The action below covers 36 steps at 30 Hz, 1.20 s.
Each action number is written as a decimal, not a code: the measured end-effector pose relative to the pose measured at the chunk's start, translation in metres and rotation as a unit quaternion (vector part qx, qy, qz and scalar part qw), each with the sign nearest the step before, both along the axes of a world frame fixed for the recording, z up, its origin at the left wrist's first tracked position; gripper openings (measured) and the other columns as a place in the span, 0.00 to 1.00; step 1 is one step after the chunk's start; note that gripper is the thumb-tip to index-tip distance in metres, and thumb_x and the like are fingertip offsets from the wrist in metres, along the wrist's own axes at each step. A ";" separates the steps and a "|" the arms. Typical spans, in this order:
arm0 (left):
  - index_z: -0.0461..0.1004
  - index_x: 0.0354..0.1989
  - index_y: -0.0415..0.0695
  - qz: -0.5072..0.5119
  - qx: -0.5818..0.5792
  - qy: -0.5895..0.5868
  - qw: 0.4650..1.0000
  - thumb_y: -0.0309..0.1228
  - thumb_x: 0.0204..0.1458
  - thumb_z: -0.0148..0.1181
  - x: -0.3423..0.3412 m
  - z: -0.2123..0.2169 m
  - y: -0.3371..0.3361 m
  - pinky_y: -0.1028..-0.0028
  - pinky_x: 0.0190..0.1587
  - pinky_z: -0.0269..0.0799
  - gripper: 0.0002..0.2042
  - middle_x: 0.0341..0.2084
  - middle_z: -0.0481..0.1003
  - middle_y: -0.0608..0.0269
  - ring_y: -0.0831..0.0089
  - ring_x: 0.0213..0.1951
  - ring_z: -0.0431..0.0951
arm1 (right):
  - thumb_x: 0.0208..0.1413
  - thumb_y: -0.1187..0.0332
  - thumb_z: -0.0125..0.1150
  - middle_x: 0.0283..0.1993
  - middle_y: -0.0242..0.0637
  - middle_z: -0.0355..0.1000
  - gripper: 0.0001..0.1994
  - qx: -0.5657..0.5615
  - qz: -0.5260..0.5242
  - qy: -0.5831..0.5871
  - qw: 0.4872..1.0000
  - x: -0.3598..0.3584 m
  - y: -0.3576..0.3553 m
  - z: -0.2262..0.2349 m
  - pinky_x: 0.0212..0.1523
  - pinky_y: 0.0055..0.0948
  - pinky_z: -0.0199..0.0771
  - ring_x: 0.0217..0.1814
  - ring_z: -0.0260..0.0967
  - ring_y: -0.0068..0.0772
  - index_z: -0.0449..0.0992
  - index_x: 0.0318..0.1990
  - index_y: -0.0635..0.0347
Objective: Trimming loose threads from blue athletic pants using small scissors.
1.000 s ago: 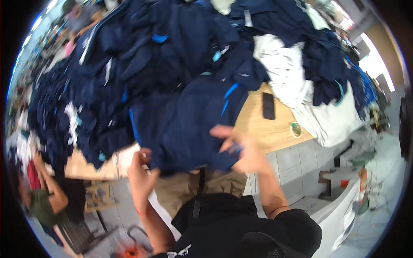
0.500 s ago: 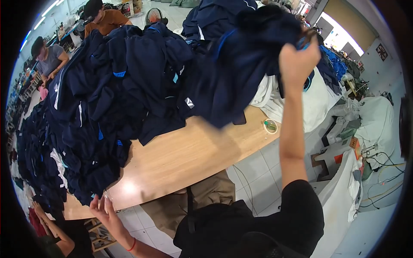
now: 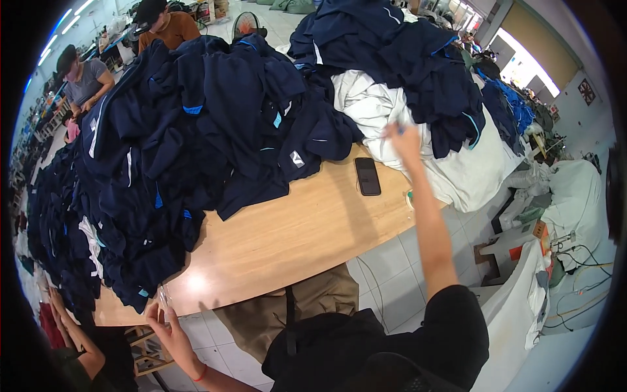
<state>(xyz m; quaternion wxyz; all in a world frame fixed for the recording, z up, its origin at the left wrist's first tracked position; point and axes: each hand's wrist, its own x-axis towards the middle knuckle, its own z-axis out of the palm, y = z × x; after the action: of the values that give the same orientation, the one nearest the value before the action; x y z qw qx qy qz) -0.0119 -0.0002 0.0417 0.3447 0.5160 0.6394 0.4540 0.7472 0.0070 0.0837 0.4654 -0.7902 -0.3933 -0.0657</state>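
My right hand (image 3: 401,140) is stretched out over the far right of the wooden table (image 3: 294,228). It sits with loose fingers at the edge of a heap of navy garments (image 3: 405,59) lying on white cloth (image 3: 470,170), and holds no garment. My left hand (image 3: 166,323) is low at the table's front left corner. Its fingers are at a thin clear strip (image 3: 162,297), and whether they grip it is unclear. A large pile of navy garments with blue trim (image 3: 196,130) covers the table's left half.
A black phone (image 3: 368,176) and a small roll of tape (image 3: 410,196) lie on the table near my right arm. Two people (image 3: 85,78) (image 3: 163,23) work at the back left. Another person's arm (image 3: 78,340) is at the lower left. White-covered machines (image 3: 575,196) stand at the right.
My right hand was holding up a navy garment; that garment is now out of the hand, which has dropped toward the right heap. My left hand stayed by the table's front left edge.
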 end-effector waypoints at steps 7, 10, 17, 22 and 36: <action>0.68 0.70 0.42 -0.172 0.152 0.208 0.951 0.29 0.61 0.70 0.100 -0.001 0.067 0.57 0.76 0.55 0.29 0.73 0.63 0.41 0.47 0.77 0.60 | 0.76 0.64 0.57 0.30 0.37 0.80 0.17 0.057 0.107 0.379 0.917 -0.253 -0.024 -0.131 0.34 0.29 0.83 0.31 0.84 0.29 0.80 0.39 0.71; 0.67 0.73 0.45 -0.062 0.193 0.328 0.923 0.37 0.56 0.75 0.101 -0.068 0.136 0.51 0.78 0.54 0.36 0.81 0.49 0.37 0.35 0.77 0.56 | 0.78 0.65 0.54 0.32 0.38 0.80 0.17 0.032 0.171 0.362 0.916 -0.306 -0.037 -0.156 0.35 0.31 0.84 0.30 0.83 0.30 0.78 0.42 0.73; 0.63 0.77 0.46 -0.062 0.077 0.473 0.875 0.45 0.60 0.67 0.087 -0.123 0.103 0.38 0.76 0.52 0.38 0.81 0.52 0.42 0.39 0.79 0.54 | 0.78 0.63 0.55 0.31 0.35 0.77 0.14 0.024 0.144 0.462 0.875 -0.333 -0.047 -0.175 0.20 0.30 0.77 0.27 0.80 0.26 0.77 0.46 0.68; 0.65 0.76 0.43 -0.056 0.058 0.466 0.881 0.45 0.67 0.55 0.127 -0.120 0.083 0.44 0.79 0.48 0.32 0.77 0.62 0.48 0.53 0.78 0.60 | 0.76 0.64 0.57 0.32 0.40 0.77 0.12 -0.049 0.155 0.341 0.926 -0.321 -0.038 -0.176 0.24 0.36 0.76 0.25 0.79 0.34 0.77 0.44 0.65; 0.69 0.73 0.43 -0.039 0.010 0.458 0.888 0.45 0.63 0.59 0.119 -0.099 0.095 0.43 0.77 0.47 0.32 0.74 0.65 0.47 0.54 0.76 0.61 | 0.51 0.76 0.64 0.44 0.48 0.75 0.16 -0.192 0.209 -0.046 0.958 -0.352 -0.013 -0.153 0.45 0.55 0.74 0.47 0.75 0.60 0.73 0.49 0.60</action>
<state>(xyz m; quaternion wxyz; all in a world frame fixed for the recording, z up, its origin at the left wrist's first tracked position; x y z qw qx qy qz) 0.1070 0.0947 -0.0573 0.0258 0.6949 0.7006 0.1600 0.3951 -0.0065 -0.0689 0.2894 -0.7613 -0.5755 0.0735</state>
